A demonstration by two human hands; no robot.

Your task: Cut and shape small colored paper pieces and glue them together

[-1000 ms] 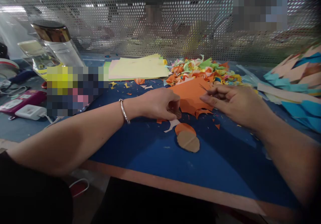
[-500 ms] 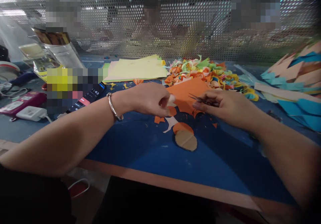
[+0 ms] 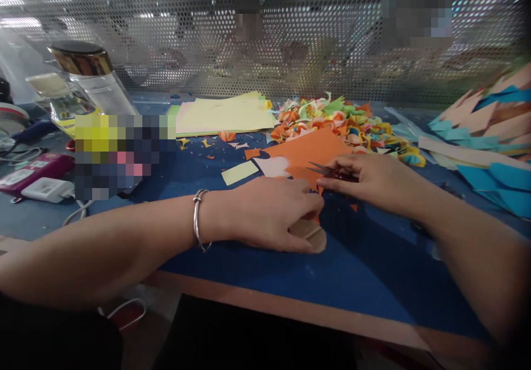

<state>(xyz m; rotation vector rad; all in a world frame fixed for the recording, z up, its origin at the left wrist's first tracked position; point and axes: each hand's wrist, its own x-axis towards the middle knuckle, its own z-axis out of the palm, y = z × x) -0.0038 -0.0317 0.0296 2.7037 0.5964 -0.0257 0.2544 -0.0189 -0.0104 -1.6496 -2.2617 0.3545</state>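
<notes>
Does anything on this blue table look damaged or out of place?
The orange paper sheet: its near edge looks ragged, its far edge straight. Small coloured paper scraps also lie loose, away from the multicoloured paper heap. Nothing looks spilled.

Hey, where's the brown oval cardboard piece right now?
In the head view, the brown oval cardboard piece is below and right of centre, partly covered by the left hand, nearer the wearer than the orange paper sheet.
</notes>
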